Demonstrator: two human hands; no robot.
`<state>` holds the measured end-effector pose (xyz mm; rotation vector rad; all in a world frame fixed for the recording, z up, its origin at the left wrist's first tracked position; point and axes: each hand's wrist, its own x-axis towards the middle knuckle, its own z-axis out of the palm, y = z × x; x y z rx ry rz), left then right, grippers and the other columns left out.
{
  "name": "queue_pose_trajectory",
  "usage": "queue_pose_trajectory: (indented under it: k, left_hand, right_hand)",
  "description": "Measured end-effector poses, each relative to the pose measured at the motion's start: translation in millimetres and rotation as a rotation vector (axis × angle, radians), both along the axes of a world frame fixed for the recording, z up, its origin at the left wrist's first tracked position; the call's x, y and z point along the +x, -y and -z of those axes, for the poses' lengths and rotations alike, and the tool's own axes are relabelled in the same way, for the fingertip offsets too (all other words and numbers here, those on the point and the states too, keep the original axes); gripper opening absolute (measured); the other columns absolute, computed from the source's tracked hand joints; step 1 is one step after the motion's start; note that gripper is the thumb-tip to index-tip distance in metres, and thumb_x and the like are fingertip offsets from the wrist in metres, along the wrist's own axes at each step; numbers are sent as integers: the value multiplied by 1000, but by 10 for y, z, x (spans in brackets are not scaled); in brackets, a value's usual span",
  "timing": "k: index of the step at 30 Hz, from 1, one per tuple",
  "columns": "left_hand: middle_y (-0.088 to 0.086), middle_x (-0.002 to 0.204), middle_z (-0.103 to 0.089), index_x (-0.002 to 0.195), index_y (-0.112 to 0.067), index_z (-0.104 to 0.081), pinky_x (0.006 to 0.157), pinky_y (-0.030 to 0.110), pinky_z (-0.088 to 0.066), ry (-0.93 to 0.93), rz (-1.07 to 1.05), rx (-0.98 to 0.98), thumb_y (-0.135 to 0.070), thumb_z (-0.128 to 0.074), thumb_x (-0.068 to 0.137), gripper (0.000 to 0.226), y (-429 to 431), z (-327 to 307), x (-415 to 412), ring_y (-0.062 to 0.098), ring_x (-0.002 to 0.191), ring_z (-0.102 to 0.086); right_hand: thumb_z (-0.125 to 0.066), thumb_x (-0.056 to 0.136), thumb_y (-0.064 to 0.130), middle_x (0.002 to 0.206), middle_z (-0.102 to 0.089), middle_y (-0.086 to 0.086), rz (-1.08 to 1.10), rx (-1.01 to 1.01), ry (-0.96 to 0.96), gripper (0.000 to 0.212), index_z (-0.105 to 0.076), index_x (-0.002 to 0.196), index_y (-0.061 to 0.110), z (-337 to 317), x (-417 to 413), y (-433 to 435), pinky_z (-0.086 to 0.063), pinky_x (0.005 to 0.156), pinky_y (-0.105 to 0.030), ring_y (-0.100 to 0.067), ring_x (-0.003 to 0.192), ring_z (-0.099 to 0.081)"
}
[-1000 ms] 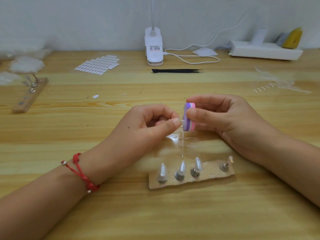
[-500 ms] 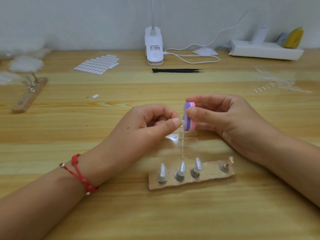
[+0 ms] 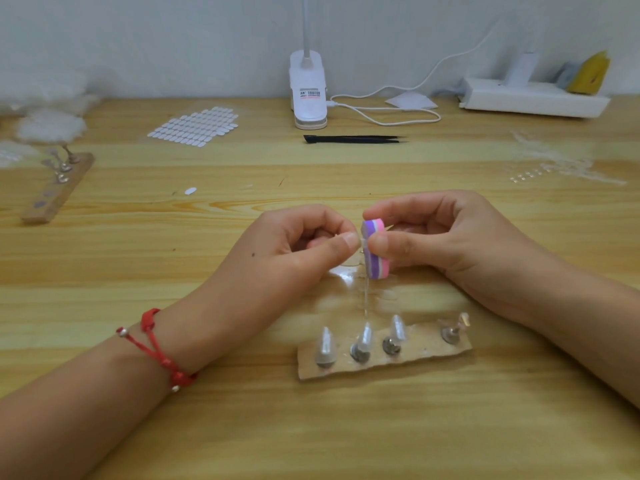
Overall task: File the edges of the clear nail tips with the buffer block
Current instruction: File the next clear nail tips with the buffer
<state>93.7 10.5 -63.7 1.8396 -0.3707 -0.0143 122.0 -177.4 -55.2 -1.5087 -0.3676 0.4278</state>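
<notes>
Left hand (image 3: 287, 251) pinches a clear nail tip (image 3: 362, 242) right against the buffer block (image 3: 375, 251), gripped in the right hand (image 3: 450, 244).
Both sets of fingers are curled tight over mid-tabletop (image 3: 346, 431); the block stands on edge, a rounded foam slab striped purple, white and pink. Toward the near edge, a ragged cardboard strip (image 3: 427, 353) carries glossy pointed tips (image 3: 363, 339) on metal studs.
</notes>
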Motion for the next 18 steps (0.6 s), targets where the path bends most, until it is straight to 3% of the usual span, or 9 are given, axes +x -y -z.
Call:
queue_pose_trajectory:
  k: [8,14,18]
  left_hand:
    - [9,61,-29,72,-22,-63,51,16,-28,1,65,59,-31,-59,82,14,16,-9,-30,12,56,-30]
    - [-4,58,-36,73,-19,-65,53,13,-30,8,-25,-23,-32,-57,80,16,1,-9,2,7,56,-33]
    - [6,60,-31,75,-17,-65,51,17,-28,12,36,35,-31,-58,82,16,6,0,-13,12,56,-30]
  right_hand:
    - [-79,52,26,78,-75,-1,127,140,-40,32,-80,82,17,23,41,-15,-55,63,-19,-10,69,-70]
    - [-82,51,30,78,-76,-4,32,-14,4,37,-79,87,21,12,-9,-13,-55,62,-19,-12,65,-71]
    - [-81,51,32,80,-76,-4,70,14,2,36,-79,86,24,21,6,-11,-56,65,-21,-12,69,-70]
